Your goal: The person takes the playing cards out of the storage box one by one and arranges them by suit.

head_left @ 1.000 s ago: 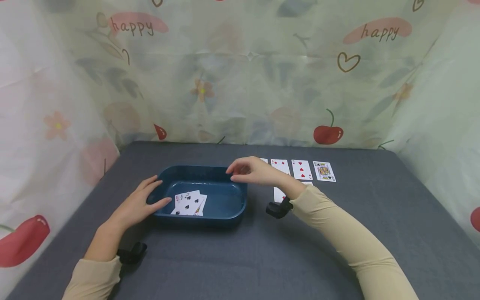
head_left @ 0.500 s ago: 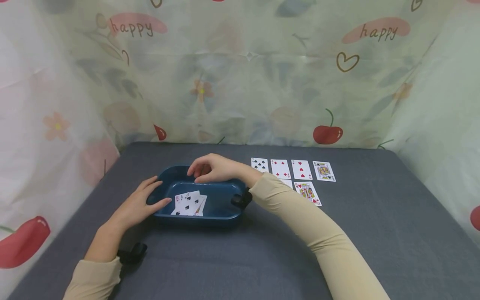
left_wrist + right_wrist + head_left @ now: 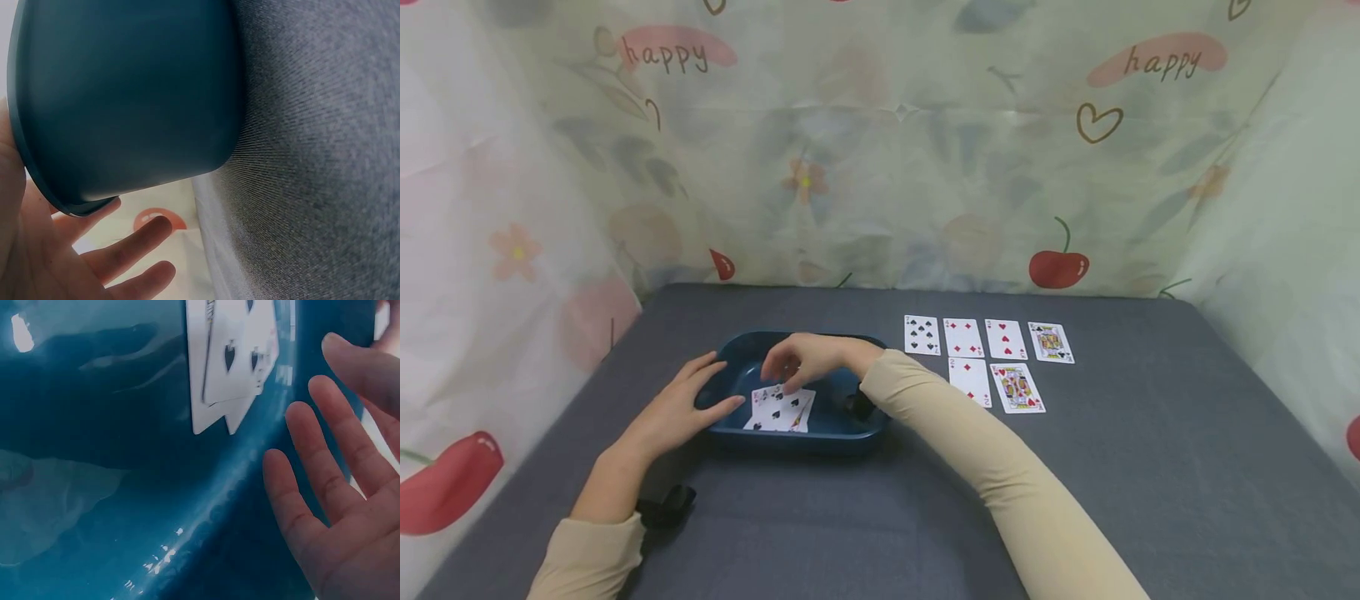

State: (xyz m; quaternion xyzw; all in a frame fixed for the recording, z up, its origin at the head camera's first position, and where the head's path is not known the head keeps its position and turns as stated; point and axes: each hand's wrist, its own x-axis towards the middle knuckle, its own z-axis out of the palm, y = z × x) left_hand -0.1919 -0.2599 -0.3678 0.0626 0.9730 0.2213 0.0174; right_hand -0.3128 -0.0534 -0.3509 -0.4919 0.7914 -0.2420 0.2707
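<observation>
6 cards [image 3: 970, 383] lie near 1 tray [image 3: 797, 444], left grip [image 3: 676, 407] wide against it, right grip [image 3: 811, 357] parted above.

My head camera faced twelve o'clock and down across the tabletop [image 3: 895, 533]. My left-wrist camera looked closely along the outer wall of the blue tray [image 3: 131, 94]; my right-wrist one looked closely into it, sharing the cards [image 3: 232, 362] with the head view.
</observation>
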